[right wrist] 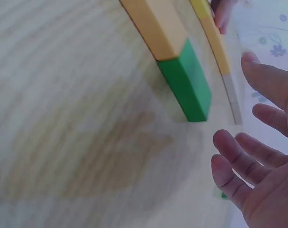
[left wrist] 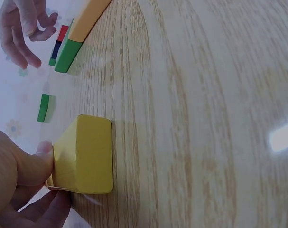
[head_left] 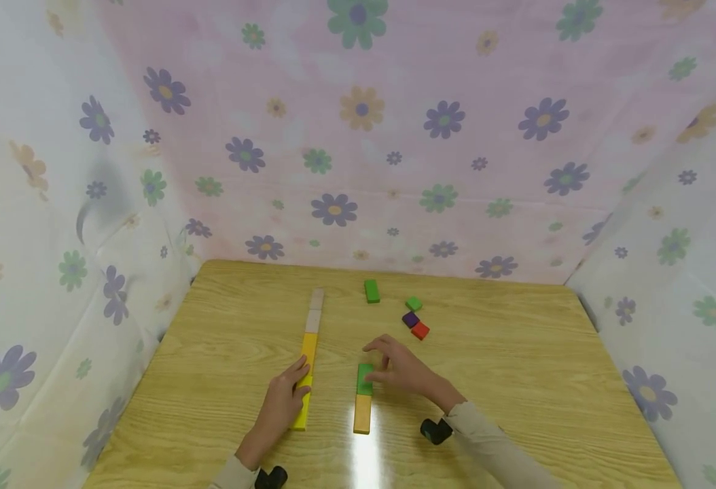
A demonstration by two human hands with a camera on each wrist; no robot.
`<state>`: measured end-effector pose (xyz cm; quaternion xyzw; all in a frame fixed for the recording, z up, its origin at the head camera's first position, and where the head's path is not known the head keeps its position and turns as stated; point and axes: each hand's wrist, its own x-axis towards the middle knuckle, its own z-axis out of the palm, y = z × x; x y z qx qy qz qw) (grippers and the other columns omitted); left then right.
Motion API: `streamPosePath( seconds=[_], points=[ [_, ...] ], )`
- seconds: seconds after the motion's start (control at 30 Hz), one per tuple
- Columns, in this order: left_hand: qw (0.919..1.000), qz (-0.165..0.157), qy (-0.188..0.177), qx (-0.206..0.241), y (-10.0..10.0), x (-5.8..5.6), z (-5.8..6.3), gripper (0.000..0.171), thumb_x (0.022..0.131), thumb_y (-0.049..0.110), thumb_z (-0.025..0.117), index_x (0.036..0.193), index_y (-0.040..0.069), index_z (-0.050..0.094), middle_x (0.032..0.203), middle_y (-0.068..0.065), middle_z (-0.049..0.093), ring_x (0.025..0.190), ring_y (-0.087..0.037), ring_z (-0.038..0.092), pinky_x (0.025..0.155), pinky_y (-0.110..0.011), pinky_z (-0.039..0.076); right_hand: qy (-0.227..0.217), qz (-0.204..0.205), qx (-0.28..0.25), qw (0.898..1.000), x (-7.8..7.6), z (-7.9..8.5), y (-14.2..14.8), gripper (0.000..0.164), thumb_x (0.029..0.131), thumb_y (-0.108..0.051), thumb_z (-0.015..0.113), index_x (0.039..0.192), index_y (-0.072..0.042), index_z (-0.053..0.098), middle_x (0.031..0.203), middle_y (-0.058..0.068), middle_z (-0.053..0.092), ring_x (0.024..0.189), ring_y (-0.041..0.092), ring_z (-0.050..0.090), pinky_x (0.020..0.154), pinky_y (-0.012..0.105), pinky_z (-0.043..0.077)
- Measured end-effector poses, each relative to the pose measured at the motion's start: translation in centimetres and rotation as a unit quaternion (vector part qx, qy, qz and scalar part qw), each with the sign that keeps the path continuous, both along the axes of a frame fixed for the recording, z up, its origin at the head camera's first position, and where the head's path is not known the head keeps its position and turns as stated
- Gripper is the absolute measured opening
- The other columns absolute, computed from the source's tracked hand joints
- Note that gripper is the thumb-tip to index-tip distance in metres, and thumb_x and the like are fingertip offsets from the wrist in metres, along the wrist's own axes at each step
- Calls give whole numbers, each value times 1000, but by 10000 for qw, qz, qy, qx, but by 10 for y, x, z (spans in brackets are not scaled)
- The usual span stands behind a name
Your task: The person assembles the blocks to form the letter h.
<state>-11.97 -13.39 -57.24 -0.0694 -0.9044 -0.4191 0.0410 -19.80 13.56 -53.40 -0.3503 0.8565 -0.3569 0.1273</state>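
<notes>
Toward the front left of the wooden table, my left hand (head_left: 280,402) pinches the yellow block (left wrist: 94,154) between thumb and fingers. That block is the near end of a straight row, with an orange-yellow block (head_left: 310,345) and two pale wooden blocks (head_left: 313,320) beyond it. To its right lies a shorter row: a green block (head_left: 363,388) touching a light orange block (head_left: 362,414). Over the green block, my right hand (head_left: 407,370) hovers with fingers spread and loosely bent. The right wrist view shows a gap between this hand and the block.
A separate green block (head_left: 372,291) lies near the back of the table (head_left: 505,380). Right of it are a small green piece (head_left: 414,303), a dark purple piece (head_left: 410,319) and a red piece (head_left: 420,331). Flowered cloth (head_left: 395,183) hangs around the back and sides.
</notes>
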Motion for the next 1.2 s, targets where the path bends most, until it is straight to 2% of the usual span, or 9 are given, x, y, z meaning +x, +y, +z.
streamPosePath(
  seconds=[0.1, 0.43, 0.73, 0.97, 1.2],
  points=[
    [10000, -8, -8, 17, 0, 0, 1, 44, 83, -4, 67, 125, -11, 55, 140, -18, 46, 124, -36, 47, 92, -40, 48, 79, 50, 31, 10000, -5, 4, 1, 48, 88, -29, 69, 126, -3, 56, 122, 9, 52, 74, 9, 51, 66, 23, 49],
    [10000, 13, 41, 40, -2, 2, 0, 43, 83, -6, 67, 124, -11, 56, 139, -19, 47, 123, -36, 47, 91, -40, 49, 157, 20, -113, 9998, -20, 17, 1, 43, 89, -20, 68, 125, -1, 56, 119, 17, 52, 76, 18, 50, 64, 26, 46],
    [10000, 17, 62, 32, -2, 2, 0, 43, 83, -5, 67, 124, -12, 56, 138, -20, 47, 122, -37, 48, 90, -40, 49, 371, -101, -231, 9990, -40, 24, 1, 39, 87, -12, 70, 123, -5, 57, 119, 14, 53, 78, 22, 52, 58, 26, 46],
    [9999, -62, 110, 35, -2, 2, -2, 43, 83, -5, 67, 123, -13, 56, 138, -21, 47, 122, -37, 48, 89, -39, 50, 404, -232, -211, 9987, -54, 24, 2, 40, 88, -17, 69, 125, -9, 56, 122, 14, 50, 79, 22, 52, 57, 26, 47],
    [9999, -53, 128, 28, -1, 1, -1, 43, 83, -5, 67, 123, -13, 56, 138, -21, 47, 121, -38, 48, 89, -40, 50, 326, -350, -186, 9987, -73, 26, 2, 46, 90, -21, 67, 130, -5, 52, 127, 18, 45, 86, 28, 52, 61, 30, 48]
  ],
)
